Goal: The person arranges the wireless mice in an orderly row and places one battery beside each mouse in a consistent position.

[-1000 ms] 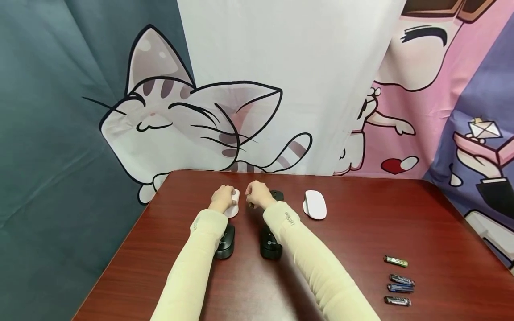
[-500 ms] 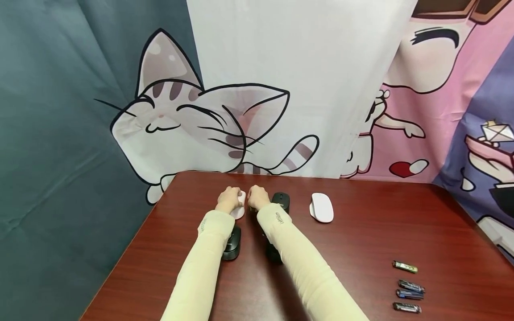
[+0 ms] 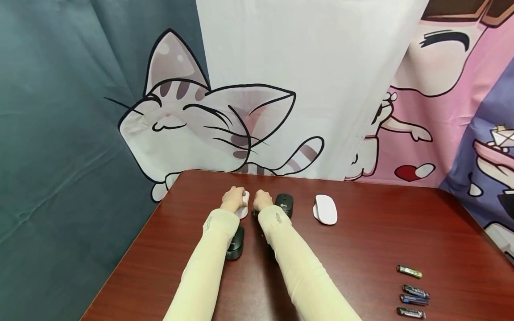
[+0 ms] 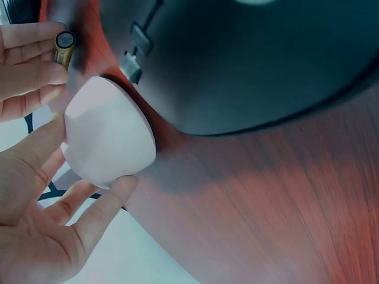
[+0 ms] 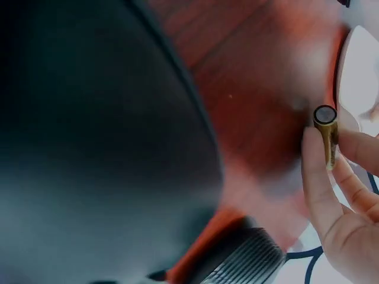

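In the head view my left hand [image 3: 233,199] holds a pale pinkish-white computer mouse [image 3: 243,207] by its sides at the far part of the table. The left wrist view shows this mouse [image 4: 109,133] between thumb and fingers, its smooth rounded shell facing the camera. Just to the right of it is my right hand [image 3: 263,200], which pinches a small gold-coloured battery [image 5: 326,133] between thumb and fingertips. The battery stands end-on in the right wrist view, close beside the pale mouse. Part of the mouse is covered by the left fingers.
Black mice lie close to the arms: one [image 3: 235,244] beside the left sleeve, another [image 3: 284,203] right of the right hand, and a third mostly hidden under the right forearm. A white mouse [image 3: 325,209] lies farther right. Several batteries [image 3: 414,300] lie at the table's right front.
The head view has shifted, so the table appears farther right. My right hand has come slightly nearer the pale mouse, baring more of the black mouse beside it. The left hand keeps its hold.
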### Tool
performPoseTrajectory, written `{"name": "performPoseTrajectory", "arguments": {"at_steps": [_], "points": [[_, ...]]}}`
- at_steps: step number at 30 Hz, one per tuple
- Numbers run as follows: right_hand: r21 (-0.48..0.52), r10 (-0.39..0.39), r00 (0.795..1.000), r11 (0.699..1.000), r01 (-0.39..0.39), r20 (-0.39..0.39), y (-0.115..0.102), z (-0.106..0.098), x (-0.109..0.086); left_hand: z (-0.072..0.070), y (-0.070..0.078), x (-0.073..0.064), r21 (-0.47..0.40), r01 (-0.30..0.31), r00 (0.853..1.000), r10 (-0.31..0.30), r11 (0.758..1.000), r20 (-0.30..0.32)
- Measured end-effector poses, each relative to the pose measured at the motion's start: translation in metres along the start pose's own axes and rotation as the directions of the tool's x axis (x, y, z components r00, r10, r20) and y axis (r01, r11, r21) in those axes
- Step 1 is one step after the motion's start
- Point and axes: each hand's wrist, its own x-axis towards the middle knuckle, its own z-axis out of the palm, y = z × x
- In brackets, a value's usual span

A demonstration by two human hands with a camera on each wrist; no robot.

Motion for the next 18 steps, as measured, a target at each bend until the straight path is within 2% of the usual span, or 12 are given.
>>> {"name": "performPoseTrajectory", "arguments": {"at_steps": [4, 11, 18], "points": [[0.008, -0.005, 1.000, 1.000, 0.005, -0.020, -0.002, 0.004, 0.002, -0.001, 0.001, 0.001, 0.000, 0.018, 1.000, -0.018, 1.000, 0.016], [0.009, 0.055, 0.998, 0.998, -0.055, -0.035, -0.004, 0.008, 0.003, -0.001, 0.004, 0.001, 0.006, 0.023, 0.999, -0.023, 1.000, 0.040], [0.002, 0.032, 0.998, 0.999, -0.032, -0.051, -0.010, 0.013, 0.002, -0.003, -0.001, 0.001, 0.004, 0.040, 0.998, -0.040, 0.999, 0.047]]}}
